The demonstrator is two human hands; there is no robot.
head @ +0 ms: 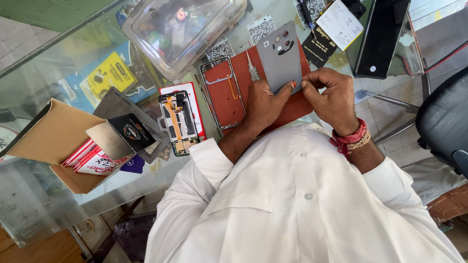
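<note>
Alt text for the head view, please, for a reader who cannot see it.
A person's left hand and right hand pinch the near edge of a grey phone back cover over a red work mat on a glass table. A stripped phone frame, an opened phone and an open cardboard box lie alongside.

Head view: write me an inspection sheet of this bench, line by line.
Surface: glass table with a red mat on it.
Job's things: grey phone back cover, lying partly on the mat, camera holes facing up.
Clutter: bare phone frame, opened phone chassis, black phone, white battery, open cardboard box, clear plastic case, screwdriver.
Grippers: left hand has its thumb on the cover's lower edge; right hand pinches the cover's lower corner.
Cables: orange flex ribbon on the chassis.
Surroundings: black chair at the right, tiled floor under the glass.
</note>
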